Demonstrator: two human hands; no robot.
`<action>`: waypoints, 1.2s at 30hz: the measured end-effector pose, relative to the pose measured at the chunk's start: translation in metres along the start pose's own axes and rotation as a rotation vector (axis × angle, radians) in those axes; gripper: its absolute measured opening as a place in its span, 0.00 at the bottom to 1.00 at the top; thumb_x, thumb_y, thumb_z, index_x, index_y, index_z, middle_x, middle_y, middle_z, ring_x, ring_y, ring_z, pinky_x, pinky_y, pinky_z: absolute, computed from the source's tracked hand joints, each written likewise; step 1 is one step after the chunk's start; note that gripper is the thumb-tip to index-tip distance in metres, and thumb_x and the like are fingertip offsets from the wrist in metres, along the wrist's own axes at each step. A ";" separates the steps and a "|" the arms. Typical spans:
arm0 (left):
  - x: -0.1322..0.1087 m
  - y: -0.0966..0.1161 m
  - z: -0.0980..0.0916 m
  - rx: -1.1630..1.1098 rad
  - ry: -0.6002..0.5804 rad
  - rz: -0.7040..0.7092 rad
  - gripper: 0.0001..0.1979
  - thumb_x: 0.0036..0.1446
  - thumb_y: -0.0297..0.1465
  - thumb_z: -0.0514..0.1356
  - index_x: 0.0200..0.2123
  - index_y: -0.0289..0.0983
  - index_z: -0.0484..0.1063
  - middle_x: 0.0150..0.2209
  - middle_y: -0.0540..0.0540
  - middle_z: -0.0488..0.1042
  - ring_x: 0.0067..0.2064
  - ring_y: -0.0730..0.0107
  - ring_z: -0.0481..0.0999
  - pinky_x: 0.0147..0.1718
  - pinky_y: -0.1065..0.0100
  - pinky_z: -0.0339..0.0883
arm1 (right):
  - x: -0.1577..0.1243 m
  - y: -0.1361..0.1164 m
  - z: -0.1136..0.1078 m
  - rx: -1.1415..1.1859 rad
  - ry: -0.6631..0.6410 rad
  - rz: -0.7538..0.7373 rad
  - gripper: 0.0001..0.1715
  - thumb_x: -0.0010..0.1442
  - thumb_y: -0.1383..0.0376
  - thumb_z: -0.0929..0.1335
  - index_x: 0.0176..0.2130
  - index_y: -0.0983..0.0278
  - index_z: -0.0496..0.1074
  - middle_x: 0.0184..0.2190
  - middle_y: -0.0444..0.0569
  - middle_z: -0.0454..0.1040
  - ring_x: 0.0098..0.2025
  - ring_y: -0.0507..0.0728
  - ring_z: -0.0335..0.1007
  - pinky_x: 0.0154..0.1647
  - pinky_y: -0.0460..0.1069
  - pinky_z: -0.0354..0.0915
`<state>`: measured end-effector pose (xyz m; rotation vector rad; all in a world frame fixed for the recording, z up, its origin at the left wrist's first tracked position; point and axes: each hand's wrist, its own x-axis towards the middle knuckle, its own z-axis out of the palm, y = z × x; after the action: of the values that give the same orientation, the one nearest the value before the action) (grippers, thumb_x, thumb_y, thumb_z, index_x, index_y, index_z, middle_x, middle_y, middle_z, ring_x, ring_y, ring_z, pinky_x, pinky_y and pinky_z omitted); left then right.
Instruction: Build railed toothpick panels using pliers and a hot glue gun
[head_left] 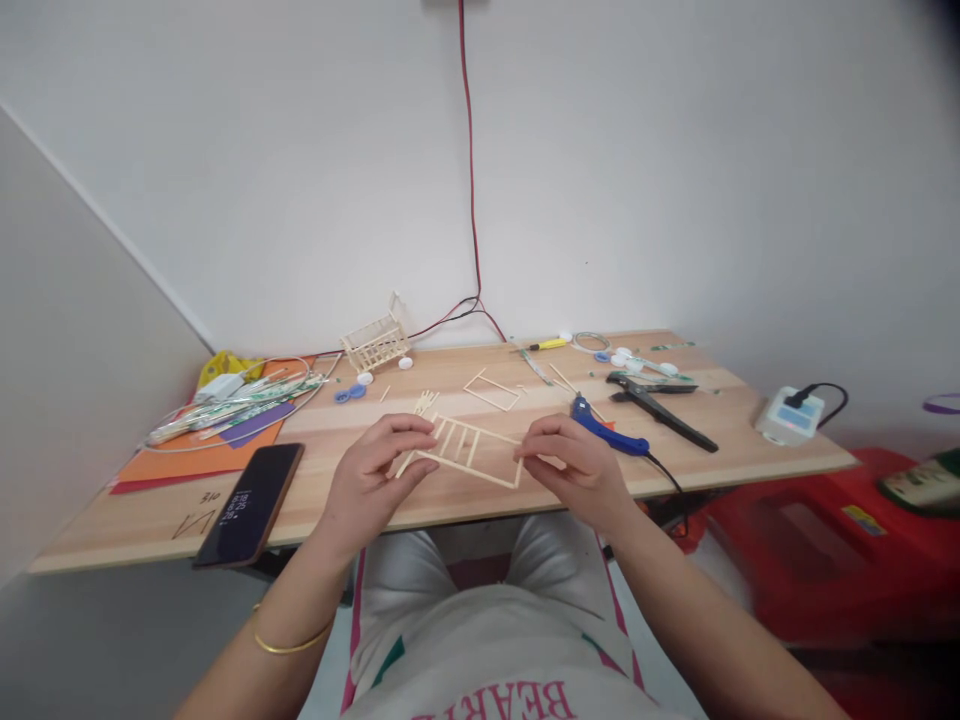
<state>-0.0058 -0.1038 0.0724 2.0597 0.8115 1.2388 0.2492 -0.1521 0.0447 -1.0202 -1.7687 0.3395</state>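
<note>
Between my two hands is a flat frame of thin wooden sticks (480,473), held up over the table's front edge, with several crossbars toward its left side. My left hand (382,465) pinches the frame's left end between thumb and fingers. At the right end, the fingertips of my right hand (574,465) close on the frame's corner. Behind it on the table lies a second rectangular stick frame (493,390). A small cart-like model of sticks (375,345) stands at the back left, with white caps (405,363) beside it. Near my right hand rests a blue glue gun (609,430).
The wooden table (337,505) also bears a phone (251,505), wrapped sticks (225,415) on coloured paper (161,462), a black cutter (664,410), a yellow-handled knife (547,345) and a white plug box (787,417). A red stool (810,560) stands at the right.
</note>
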 end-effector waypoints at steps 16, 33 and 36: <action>-0.004 0.003 0.004 0.033 0.126 -0.105 0.11 0.51 0.29 0.64 0.40 0.41 0.76 0.38 0.45 0.78 0.40 0.65 0.75 0.41 0.66 0.67 | -0.003 0.003 0.007 -0.002 -0.037 0.071 0.04 0.58 0.64 0.68 0.36 0.58 0.74 0.33 0.49 0.73 0.36 0.55 0.70 0.37 0.50 0.66; 0.024 -0.076 0.030 -0.243 0.006 -0.638 0.18 0.45 0.36 0.64 0.40 0.34 0.73 0.18 0.54 0.69 0.18 0.76 0.63 0.20 0.73 0.56 | -0.008 0.045 0.034 0.200 -0.126 0.643 0.16 0.53 0.59 0.68 0.40 0.59 0.61 0.23 0.39 0.69 0.25 0.52 0.63 0.26 0.47 0.57; 0.027 -0.086 0.036 -0.224 -0.023 -0.653 0.19 0.45 0.34 0.63 0.42 0.34 0.73 0.16 0.55 0.69 0.18 0.74 0.64 0.20 0.73 0.55 | -0.006 0.051 0.033 0.167 -0.140 0.667 0.14 0.53 0.60 0.67 0.39 0.60 0.61 0.21 0.38 0.68 0.23 0.51 0.61 0.25 0.46 0.55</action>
<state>0.0198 -0.0356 0.0088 1.4498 1.1538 0.8841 0.2458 -0.1189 -0.0058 -1.4714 -1.4427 0.9744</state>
